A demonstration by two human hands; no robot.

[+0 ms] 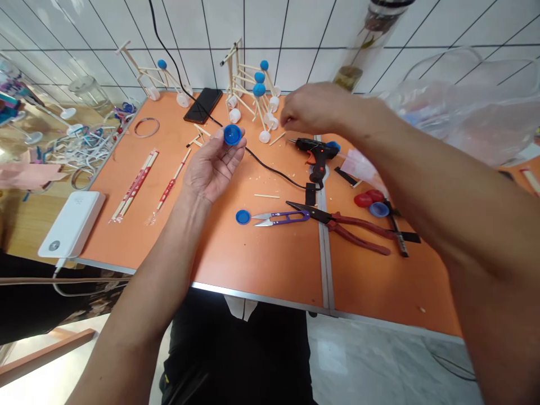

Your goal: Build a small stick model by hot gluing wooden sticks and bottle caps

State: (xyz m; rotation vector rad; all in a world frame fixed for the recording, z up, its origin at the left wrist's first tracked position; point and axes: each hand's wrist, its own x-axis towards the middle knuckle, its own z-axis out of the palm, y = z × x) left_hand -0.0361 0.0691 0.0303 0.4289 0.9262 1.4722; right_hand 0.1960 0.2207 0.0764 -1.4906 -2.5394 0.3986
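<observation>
Head view. Orange table [261,270], seen from its near edge, with a white tile wall [270,28] behind the far edge.

Left hand [213,169]: palm up over the table's middle, fingers and thumb curled around a blue bottle cap [232,135], the cap gripped at the fingertips, hollow side showing.

Right hand [316,109]: raised above the far half of the table, blurred, fingers loosely curled and apart from the left hand, nothing visible in them. Nearest thing below: a black hot glue gun [316,154], lying on its side, small red light on, not touched.

Toward the near edge, just left of centre: a second blue cap [243,217], lying flat beside purple-handled thread snips [280,218]. Touching the snips' handle end: red-handled pliers [337,222]. Farther right, two red caps [363,199] beside a blue lid [378,210].

Along the far edge: two stick models [253,95] [154,73] with blue balls and white caps, and a black phone [203,105] between them. A black cord [270,169] across the middle, running to the glue gun.

Near the left edge: wrapped chopsticks [134,185], a metal ring [146,127], and a white power bank [71,224] at the corner.
</observation>
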